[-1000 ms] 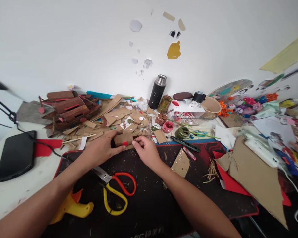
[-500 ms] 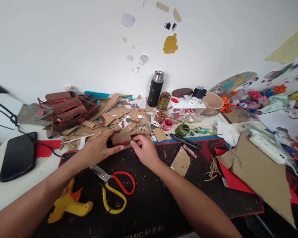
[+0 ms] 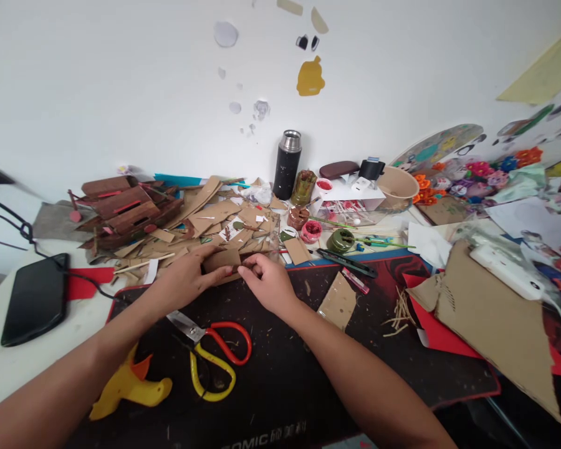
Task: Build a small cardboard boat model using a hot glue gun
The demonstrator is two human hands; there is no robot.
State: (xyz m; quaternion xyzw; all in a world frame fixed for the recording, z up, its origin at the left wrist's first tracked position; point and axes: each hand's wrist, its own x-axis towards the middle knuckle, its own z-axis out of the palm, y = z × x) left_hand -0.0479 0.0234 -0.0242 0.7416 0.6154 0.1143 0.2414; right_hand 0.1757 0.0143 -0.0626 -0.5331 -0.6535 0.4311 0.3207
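Since the earlier frame the cardboard piece (image 3: 221, 259) has tipped a little in the person's grasp, and the red spot by the left thumb scarcely shows; the whole view has shifted too, while the scissors (image 3: 198, 335) lie where they lay on the mat (image 3: 285, 374).

The piece is held above the mat's far edge, just in front of the scraps (image 3: 215, 221). The left hand (image 3: 187, 279) has its thumb along the near side and its fingers reaching over the far side, parted only by the piece's width. The right hand (image 3: 272, 285) has its thumb and fingertips drawn together on the right end; the other fingers curl in, and what lies under them cannot be told.

To work it well, the left hand should probably act as the steady clamp, its pressure spread so the card does not crease, while the right makes small, even presses at the end. Keeping the 2 thumbs from pushing against each other should prevent twisting. The wrists would best stay clear of the scissors.
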